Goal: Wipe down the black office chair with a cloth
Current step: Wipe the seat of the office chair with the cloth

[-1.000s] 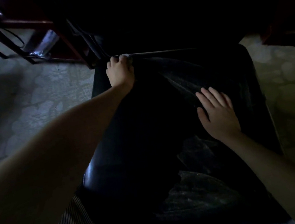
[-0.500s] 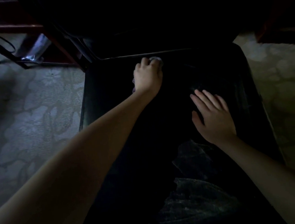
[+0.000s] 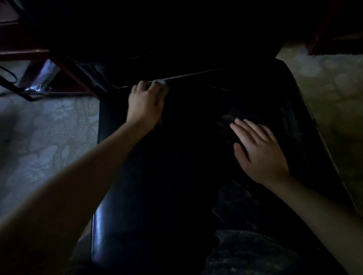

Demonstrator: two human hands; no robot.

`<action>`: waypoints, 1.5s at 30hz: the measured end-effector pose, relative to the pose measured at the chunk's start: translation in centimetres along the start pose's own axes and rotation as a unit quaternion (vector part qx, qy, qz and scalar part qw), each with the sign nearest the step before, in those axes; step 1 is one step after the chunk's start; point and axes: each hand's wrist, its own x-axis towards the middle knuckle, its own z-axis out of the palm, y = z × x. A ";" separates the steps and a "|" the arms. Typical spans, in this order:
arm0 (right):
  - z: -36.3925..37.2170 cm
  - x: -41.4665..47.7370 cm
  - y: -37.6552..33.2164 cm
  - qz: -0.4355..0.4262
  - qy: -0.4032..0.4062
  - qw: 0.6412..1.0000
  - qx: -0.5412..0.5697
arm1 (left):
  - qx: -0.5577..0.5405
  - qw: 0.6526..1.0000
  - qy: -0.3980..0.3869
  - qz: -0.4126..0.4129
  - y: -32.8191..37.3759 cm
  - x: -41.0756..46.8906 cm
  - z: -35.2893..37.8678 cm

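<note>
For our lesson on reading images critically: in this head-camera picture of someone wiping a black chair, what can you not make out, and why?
The cloth: head view, mostly hidden under the left hand; only a pale corner shows.
The chair backrest: head view, lost in darkness.
The chair seat: head view, near edge cut off by the frame's bottom.
The right hand: head view, palm faces down, contact unclear.
</note>
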 end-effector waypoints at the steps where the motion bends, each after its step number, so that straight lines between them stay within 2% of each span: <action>1: 0.0 0.0 0.0 0.000 -0.004 1.000 0.001 | 0.021 0.999 -0.019 -0.030 -0.5 0.5 0.2; 6: 0.1 0.3 0.1 -0.007 0.003 1.000 0.002 | 0.040 0.984 0.022 -0.172 2.4 1.1 2.5; 9: 0.1 0.3 0.1 -0.012 0.010 1.000 -0.007 | 0.043 0.985 0.011 -0.167 4.3 2.2 3.5; 13: 0.0 0.5 0.0 -0.013 0.010 0.999 -0.045 | 0.039 0.994 -0.018 -0.098 8.7 2.5 4.7; 16: -0.1 0.7 -0.2 -0.013 0.011 0.998 -0.064 | 0.015 0.999 -0.036 0.009 12.3 2.4 6.0; 19: -0.2 0.5 -0.3 -0.004 0.034 0.997 -0.062 | -0.060 0.985 -0.055 0.153 15.5 1.3 6.9; 23: -0.5 0.2 -0.1 0.004 0.069 0.997 -0.023 | -0.111 0.966 -0.079 0.220 15.7 0.5 5.3; 25: -0.8 0.2 0.0 -0.004 0.079 0.997 -0.011 | -0.136 0.969 -0.045 0.200 13.9 0.4 4.3; 28: -1.7 0.7 0.1 0.030 0.100 0.994 0.018 | -0.107 0.992 0.006 0.071 9.5 0.6 2.7; 32: -2.9 0.7 1.0 0.096 0.090 0.989 -0.060 | 0.007 0.997 -0.043 -0.059 3.8 0.1 1.6; 35: -3.3 -0.9 2.0 0.144 0.035 0.986 -0.072 | 0.001 0.995 -0.035 -0.095 5.0 -0.4 2.3; 37: -3.7 -2.2 2.4 0.163 -0.002 0.984 -0.071 | 0.005 0.996 -0.026 -0.086 7.0 0.1 3.1; 41: -4.3 -3.3 3.1 0.173 -0.082 0.981 -0.036 | -0.003 0.999 -0.044 -0.009 10.1 2.9 4.9; 45: -3.7 -3.6 3.0 0.184 -0.066 0.980 -0.039 | -0.036 0.994 -0.089 0.053 12.2 5.6 6.5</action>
